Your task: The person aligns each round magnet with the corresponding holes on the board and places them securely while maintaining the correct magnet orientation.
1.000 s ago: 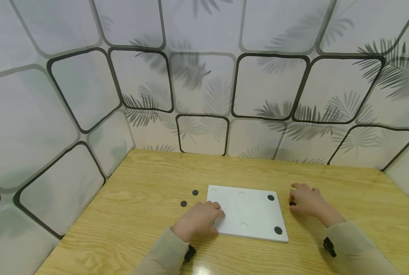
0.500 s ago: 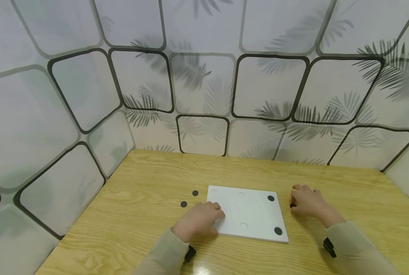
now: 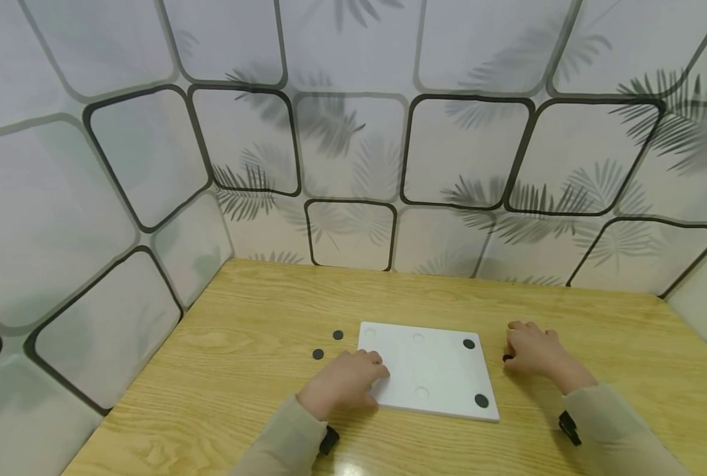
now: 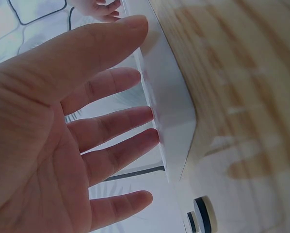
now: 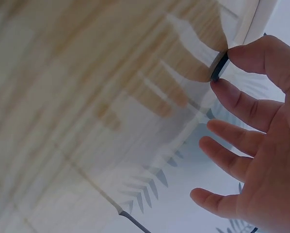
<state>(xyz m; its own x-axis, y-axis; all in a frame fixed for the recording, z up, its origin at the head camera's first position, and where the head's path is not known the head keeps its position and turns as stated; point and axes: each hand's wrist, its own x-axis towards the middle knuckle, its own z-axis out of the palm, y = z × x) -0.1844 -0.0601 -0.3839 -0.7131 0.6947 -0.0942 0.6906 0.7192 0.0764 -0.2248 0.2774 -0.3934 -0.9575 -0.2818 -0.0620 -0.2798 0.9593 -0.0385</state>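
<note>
A white rectangular board (image 3: 443, 367) lies flat on the table. Two black discs, a far one (image 3: 469, 344) and a near one (image 3: 481, 400), sit along its right side. Several shallow round recesses show in the rest of its face. My left hand (image 3: 344, 378) rests on the board's left part, fingers spread and lightly bent in the left wrist view. Right of the board, my right hand (image 3: 534, 350) holds a dark disc (image 5: 218, 65) at the tabletop between thumb and index fingertip. Its other fingers stay spread and hold nothing.
Left of the board, two loose black discs lie on the wooden table (image 3: 258, 396), one farther back (image 3: 338, 334) and one nearer (image 3: 318, 354). A patterned wall covering (image 3: 353, 145) rises behind the table and along its left side.
My right hand has shifted very slightly to the right and nearer, the disc moving a little with it. The left hand and the board have stayed in place.
</note>
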